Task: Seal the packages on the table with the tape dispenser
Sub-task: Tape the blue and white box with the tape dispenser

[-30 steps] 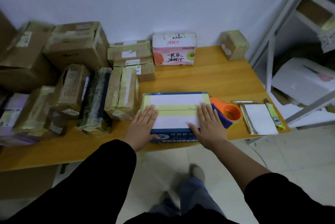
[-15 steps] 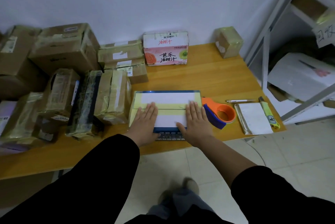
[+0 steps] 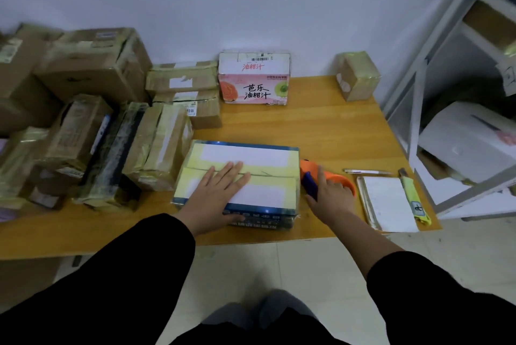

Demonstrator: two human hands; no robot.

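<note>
A flat blue-edged box (image 3: 251,154) with white labels and yellowish tape along its top seam lies at the front edge of the wooden table (image 3: 307,127). My left hand (image 3: 215,194) presses flat on the box's lid, fingers straight. Just right of the box sits the orange and blue tape dispenser (image 3: 307,167). My right hand (image 3: 331,198) covers the dispenser, its fingers curled over the orange ring. Most of the dispenser is hidden under that hand.
Several taped cardboard packages (image 3: 156,149) crowd the table's left half. A pink juice carton (image 3: 254,79) and a small taped box (image 3: 358,75) stand by the wall. A notebook (image 3: 388,202), a pen (image 3: 363,171) and a yellow-green utility knife (image 3: 413,199) lie right of the dispenser. A white metal rack (image 3: 418,79) stands beyond the table's right end.
My right hand has left the box lid and moved right onto the tape dispenser. My left hand has slid toward the middle of the lid.
</note>
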